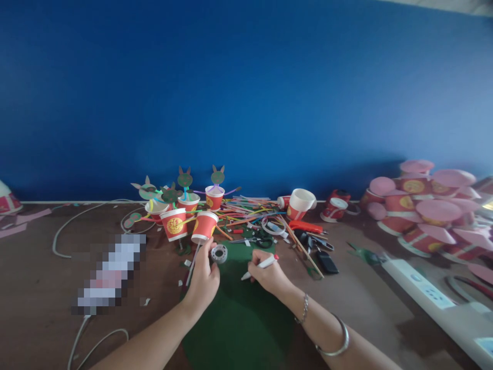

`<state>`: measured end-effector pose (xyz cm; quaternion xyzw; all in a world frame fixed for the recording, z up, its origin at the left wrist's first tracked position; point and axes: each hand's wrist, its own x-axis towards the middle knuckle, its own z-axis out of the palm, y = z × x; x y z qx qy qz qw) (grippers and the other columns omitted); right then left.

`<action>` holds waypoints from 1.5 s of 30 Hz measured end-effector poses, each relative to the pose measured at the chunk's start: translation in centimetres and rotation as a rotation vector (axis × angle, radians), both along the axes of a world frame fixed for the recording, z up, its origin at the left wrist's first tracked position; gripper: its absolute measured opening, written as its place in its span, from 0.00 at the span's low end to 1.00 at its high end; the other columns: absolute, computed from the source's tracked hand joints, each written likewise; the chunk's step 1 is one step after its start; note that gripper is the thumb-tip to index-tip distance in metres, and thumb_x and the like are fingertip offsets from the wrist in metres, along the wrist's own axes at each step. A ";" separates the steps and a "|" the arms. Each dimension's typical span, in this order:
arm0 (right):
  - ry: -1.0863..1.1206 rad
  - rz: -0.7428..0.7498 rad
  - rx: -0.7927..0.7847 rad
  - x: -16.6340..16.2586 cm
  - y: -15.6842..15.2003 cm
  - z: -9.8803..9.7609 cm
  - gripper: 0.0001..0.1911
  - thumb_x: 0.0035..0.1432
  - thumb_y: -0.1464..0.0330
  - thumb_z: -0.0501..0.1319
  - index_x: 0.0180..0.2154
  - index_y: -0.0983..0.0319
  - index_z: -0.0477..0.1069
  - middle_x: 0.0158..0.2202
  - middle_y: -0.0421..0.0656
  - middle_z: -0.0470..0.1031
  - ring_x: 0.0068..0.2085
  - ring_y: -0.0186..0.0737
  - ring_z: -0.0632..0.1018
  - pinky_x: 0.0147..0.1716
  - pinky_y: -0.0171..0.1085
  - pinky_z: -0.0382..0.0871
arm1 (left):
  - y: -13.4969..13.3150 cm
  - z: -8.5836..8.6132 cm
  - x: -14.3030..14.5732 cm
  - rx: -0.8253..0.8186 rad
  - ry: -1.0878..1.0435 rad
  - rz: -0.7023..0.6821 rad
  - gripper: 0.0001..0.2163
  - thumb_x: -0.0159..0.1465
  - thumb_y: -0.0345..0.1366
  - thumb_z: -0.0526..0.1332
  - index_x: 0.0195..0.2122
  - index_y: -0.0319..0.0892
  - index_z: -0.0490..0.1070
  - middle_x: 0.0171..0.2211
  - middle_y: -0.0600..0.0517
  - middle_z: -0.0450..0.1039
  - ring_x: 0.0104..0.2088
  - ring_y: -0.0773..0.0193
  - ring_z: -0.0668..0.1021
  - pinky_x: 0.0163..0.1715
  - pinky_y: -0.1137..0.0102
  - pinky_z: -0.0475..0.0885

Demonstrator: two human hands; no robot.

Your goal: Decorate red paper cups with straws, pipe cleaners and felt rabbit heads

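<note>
A white marker with a red end (266,262) is gripped in my right hand (267,272), its tip pointing down and left over a dark green sheet (239,313). On the left, my left hand (203,275) has its thumb and index finger at the left edge of a small roll of tape (219,253), apparently pinching it; the other fingers are hidden. Just beyond those fingertips stands a red paper cup (204,226). Another red cup (174,224) is beside it, and behind are cups with dark eared paper heads (185,179) on coloured stems.
Coloured sticks (246,208) lie behind the sheet, with scissors (264,240), an orange-red tool (306,226) and black keys (326,261). Pink-topped red cups (427,205) are piled at right, near a white power strip (419,285). A pixelated object (111,275) with a cable lies left.
</note>
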<state>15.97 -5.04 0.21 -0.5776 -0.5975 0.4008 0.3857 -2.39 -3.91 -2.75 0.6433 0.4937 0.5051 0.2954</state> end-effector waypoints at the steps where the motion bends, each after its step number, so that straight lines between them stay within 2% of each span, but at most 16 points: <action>1: 0.008 0.007 -0.003 0.0 0.0 0.0 0.08 0.42 0.71 0.54 0.17 0.59 0.55 0.11 0.33 0.64 0.16 0.31 0.69 0.15 0.28 0.53 | 0.0 0.0 0.0 -0.004 -0.002 -0.001 0.27 0.54 0.22 0.51 0.56 0.42 0.58 0.51 0.43 0.65 0.54 0.54 0.68 0.56 0.54 0.61; 22: 0.080 0.087 -0.055 0.1 -0.2 -0.1 0.09 0.42 0.70 0.55 0.17 0.59 0.54 0.11 0.32 0.62 0.15 0.33 0.72 0.13 0.26 0.54 | 0.0 -0.2 0.0 0.028 -0.029 -0.007 0.26 0.54 0.23 0.52 0.56 0.43 0.58 0.51 0.44 0.65 0.54 0.55 0.69 0.56 0.54 0.60; 27: 0.182 0.021 -0.061 0.7 0.1 0.2 0.08 0.42 0.70 0.54 0.17 0.60 0.55 0.11 0.33 0.62 0.16 0.33 0.73 0.14 0.26 0.54 | 0.1 -0.3 0.0 0.003 -0.021 -0.008 0.26 0.54 0.23 0.52 0.56 0.42 0.58 0.52 0.43 0.64 0.54 0.55 0.68 0.56 0.54 0.60; 32: 0.116 0.077 -0.080 1.5 0.3 0.0 0.09 0.41 0.70 0.55 0.17 0.59 0.55 0.11 0.32 0.62 0.15 0.33 0.72 0.12 0.25 0.52 | 0.2 -0.5 -0.1 0.020 -0.033 -0.014 0.27 0.54 0.22 0.52 0.56 0.43 0.57 0.52 0.43 0.65 0.54 0.55 0.69 0.57 0.54 0.60; 45: 0.085 0.125 -0.086 1.3 0.1 0.4 0.09 0.42 0.68 0.55 0.17 0.59 0.55 0.12 0.32 0.62 0.16 0.32 0.73 0.13 0.26 0.55 | 0.1 -0.3 -0.1 0.005 -0.025 -0.009 0.26 0.55 0.23 0.52 0.56 0.42 0.58 0.51 0.43 0.65 0.54 0.55 0.69 0.57 0.54 0.60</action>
